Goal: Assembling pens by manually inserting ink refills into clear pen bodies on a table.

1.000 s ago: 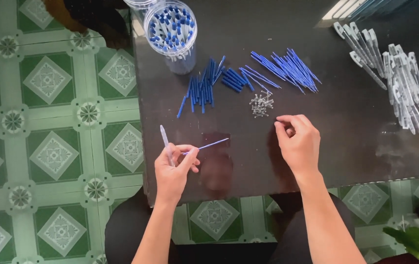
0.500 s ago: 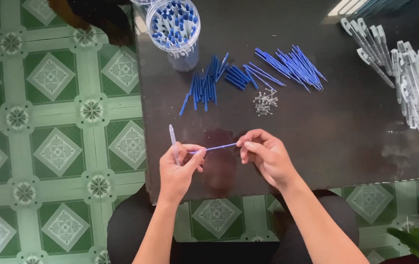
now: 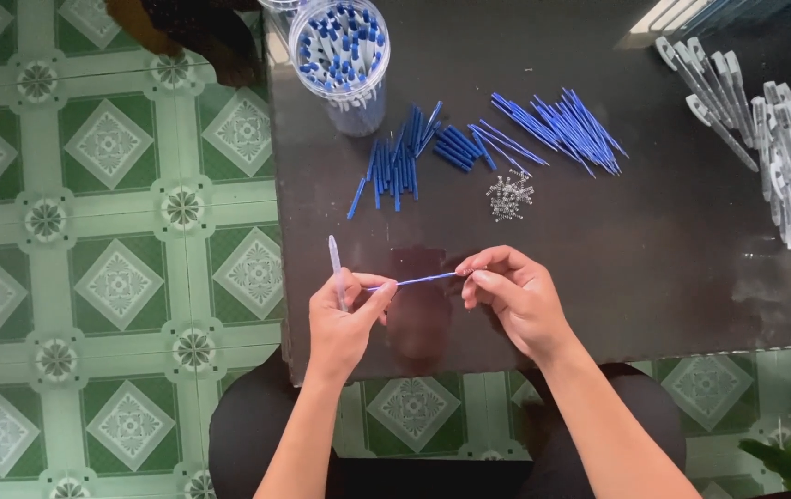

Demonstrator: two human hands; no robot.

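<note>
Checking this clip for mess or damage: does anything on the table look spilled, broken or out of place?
Nothing stands out. The blue refills, short blue pieces, small springs and clear barrels lie in separate loose heaps on the dark table; the jar stands upright.

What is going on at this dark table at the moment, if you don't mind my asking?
A person seated at the glossy black table holds a thin blue pen refill between both hands: the left hand pinches one end and also grips a clear pen barrel, while the right hand pinches the other end. Beyond lie loose blue refills, a small heap of metal springs, pale clips and a clear tub of pens.
</note>
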